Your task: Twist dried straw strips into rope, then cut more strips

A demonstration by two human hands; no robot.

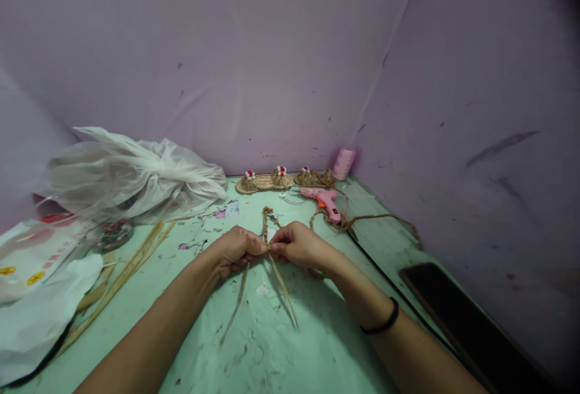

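Observation:
A narrow braid of tan fibre runs from a small knotted end down to my fingertips, near the middle of the green tabletop. My left hand pinches its lower end from the left. From the right, my right hand pinches the same spot, the fingertips of both hands almost touching. Two loose strands hang toward me, one at the left and one at the right. The exact grip of each finger is hidden.
Woven pieces with red and white beads lie by the wall. A pink glue gun, brown cord and pink thread spool sit at the back right. Plastic bags and fibre strips lie left, a dark flat object right.

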